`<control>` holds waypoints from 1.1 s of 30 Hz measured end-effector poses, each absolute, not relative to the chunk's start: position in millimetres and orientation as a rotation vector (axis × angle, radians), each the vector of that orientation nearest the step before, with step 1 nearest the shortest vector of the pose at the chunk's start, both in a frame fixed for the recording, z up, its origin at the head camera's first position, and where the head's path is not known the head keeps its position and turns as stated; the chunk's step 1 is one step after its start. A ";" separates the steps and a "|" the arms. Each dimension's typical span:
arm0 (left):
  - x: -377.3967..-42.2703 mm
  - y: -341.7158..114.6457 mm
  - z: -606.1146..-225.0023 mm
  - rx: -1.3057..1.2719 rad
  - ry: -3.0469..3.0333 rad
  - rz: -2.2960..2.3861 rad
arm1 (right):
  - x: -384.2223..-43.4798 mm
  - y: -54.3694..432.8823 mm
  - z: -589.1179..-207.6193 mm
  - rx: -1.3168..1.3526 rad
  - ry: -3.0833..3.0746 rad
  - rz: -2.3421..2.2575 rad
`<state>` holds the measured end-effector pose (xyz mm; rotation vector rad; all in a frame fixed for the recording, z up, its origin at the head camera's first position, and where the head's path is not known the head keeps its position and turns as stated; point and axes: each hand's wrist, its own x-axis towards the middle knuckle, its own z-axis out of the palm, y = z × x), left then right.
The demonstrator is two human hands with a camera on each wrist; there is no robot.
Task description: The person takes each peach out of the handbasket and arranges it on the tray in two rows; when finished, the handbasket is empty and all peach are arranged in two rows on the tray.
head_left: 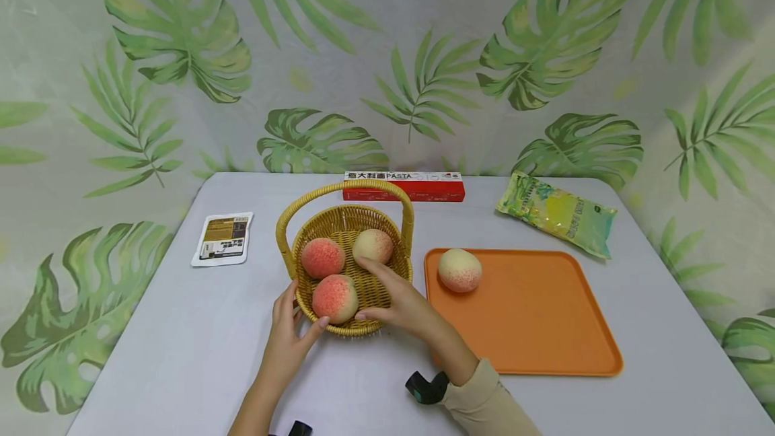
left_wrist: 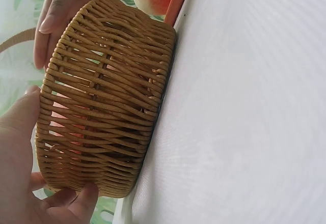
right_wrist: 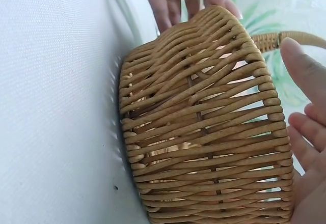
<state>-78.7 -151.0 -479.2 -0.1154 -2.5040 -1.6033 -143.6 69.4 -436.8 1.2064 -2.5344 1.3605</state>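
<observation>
A wicker basket (head_left: 371, 284) with a tall arched handle stands on the table and holds three peaches: a red peach (head_left: 323, 258), a red-and-cream peach (head_left: 336, 299) and a paler peach (head_left: 372, 246). At the basket's near left side, my left hand (head_left: 287, 328) grips the wall, its thumb at the rim and fingers along the outside weave, as the left wrist view shows. My right hand (head_left: 402, 301) reaches over the right rim with thumb and fingers spread, fingertips right at the paler peach's lower edge. Nothing is pinched between them.
Right of the basket lies an orange tray (head_left: 533, 315) with another peach (head_left: 460, 270) in its far left corner. Behind stand a red-and-white pasta box (head_left: 403, 187) and, at the back right, a green-yellow packet (head_left: 557, 214). A white pouch (head_left: 223, 239) lies at left.
</observation>
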 end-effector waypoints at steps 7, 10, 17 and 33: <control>-75.8 -147.4 -467.9 -0.118 -2.495 -1.611 | -145.0 69.4 -433.8 1.194 -2.618 1.342; -71.8 -143.2 -453.5 -0.117 -2.497 -1.614 | -146.7 69.1 -432.6 1.211 -2.642 1.329; -71.8 -144.0 -456.0 -0.105 -2.494 -1.632 | -152.8 66.2 -430.9 1.255 -2.719 1.323; -78.4 -151.1 -481.7 -0.127 -2.488 -1.582 | -163.3 59.0 -429.6 1.368 -2.820 1.194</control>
